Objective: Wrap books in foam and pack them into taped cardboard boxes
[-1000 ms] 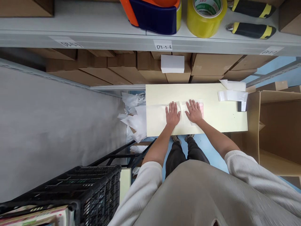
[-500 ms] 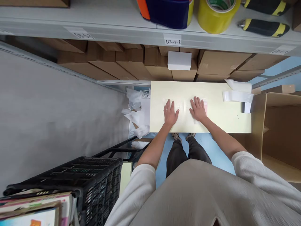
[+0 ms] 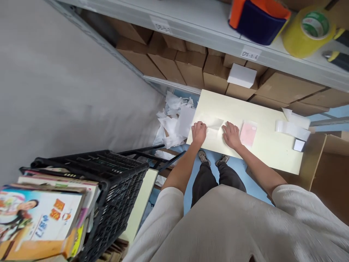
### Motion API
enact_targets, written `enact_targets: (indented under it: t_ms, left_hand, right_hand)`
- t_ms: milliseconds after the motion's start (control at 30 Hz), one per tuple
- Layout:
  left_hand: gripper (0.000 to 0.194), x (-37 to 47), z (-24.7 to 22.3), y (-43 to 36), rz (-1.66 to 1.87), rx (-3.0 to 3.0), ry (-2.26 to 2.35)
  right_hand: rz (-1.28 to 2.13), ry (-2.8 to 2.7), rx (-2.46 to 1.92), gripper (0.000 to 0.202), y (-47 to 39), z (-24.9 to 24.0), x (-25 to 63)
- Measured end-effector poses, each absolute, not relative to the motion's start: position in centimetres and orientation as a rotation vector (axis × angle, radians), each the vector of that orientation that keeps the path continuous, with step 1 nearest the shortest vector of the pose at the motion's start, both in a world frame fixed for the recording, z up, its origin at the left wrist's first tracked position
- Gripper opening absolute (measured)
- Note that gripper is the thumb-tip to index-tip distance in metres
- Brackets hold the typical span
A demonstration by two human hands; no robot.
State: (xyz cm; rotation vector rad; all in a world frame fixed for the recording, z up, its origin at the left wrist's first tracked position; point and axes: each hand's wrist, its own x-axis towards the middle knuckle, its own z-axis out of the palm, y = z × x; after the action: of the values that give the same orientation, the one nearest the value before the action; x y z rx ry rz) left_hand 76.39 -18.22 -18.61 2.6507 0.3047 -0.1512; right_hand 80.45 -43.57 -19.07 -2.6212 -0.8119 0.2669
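On the pale cream tabletop (image 3: 264,153) lies a thin whitish, see-through sheet (image 3: 214,123). The fingers of my left hand (image 3: 199,133) are curled closed at its left edge, and the sheet lifts slightly there. My right hand (image 3: 231,135) rests at the sheet's right edge, fingers apart and a little bent. Just right of that hand is a flat pink rectangle (image 3: 248,133), which seems to be in a clear sleeve. White strips (image 3: 293,128) and a small dark-edged white block (image 3: 299,145) sit at the table's right end.
Crumpled white paper (image 3: 174,123) is heaped left of the table. A black crate (image 3: 117,196) with magazines (image 3: 40,214) stands at lower left. An open cardboard box (image 3: 317,163) is on the right. Above, a shelf (image 3: 191,25) holds yellow tape (image 3: 294,34) and cutters (image 3: 338,60).
My view has turned and shifted left. My left hand has gone from lying flat to curled at the sheet's edge. My right hand has moved off the pink rectangle, which now shows fully.
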Motion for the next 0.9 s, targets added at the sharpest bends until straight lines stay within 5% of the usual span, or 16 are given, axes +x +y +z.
enact_targets:
  t_ms: [533,900]
  left_hand:
    - [0.012,70.7,-24.1,-0.9,0.138,2.297,0.871]
    - [0.009,68.9,-30.8,4.1,0.111,2.059,1.101]
  right_hand:
    - [0.253,-1.052,-2.526,0.053,-29.7,-17.6,80.1]
    - [0.350,-1.060,-2.594,0.059,-25.5,-18.5,81.1]
